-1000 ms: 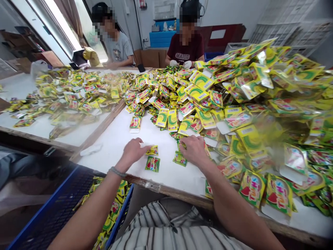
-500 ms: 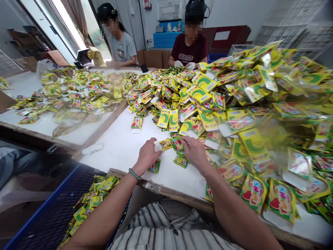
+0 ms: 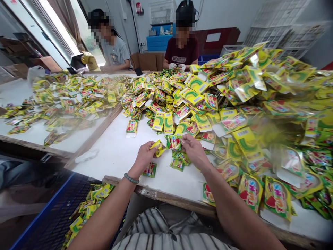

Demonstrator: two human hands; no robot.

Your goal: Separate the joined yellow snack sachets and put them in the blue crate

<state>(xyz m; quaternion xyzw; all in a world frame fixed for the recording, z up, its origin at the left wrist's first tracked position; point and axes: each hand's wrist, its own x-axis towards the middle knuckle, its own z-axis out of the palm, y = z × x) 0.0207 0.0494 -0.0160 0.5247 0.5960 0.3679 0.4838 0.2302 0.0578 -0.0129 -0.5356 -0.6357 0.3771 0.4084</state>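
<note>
Yellow packet [image 3: 159, 147]: pinched at its near end in the closed grip of the left hand [image 3: 144, 157], long axis running roughly across toward the right hand [image 3: 194, 151], held just above and left of the small cluster of packets [image 3: 178, 162] on the table [image 3: 117, 152]. Green packet [image 3: 173, 142]: directly above the cluster, just beside the yellow one, its right edge pinched in the right hand's grip. Loose packet [image 3: 150, 170]: left of the cluster, under the left hand. Large heap [image 3: 247, 104]: right of the cluster.
</note>
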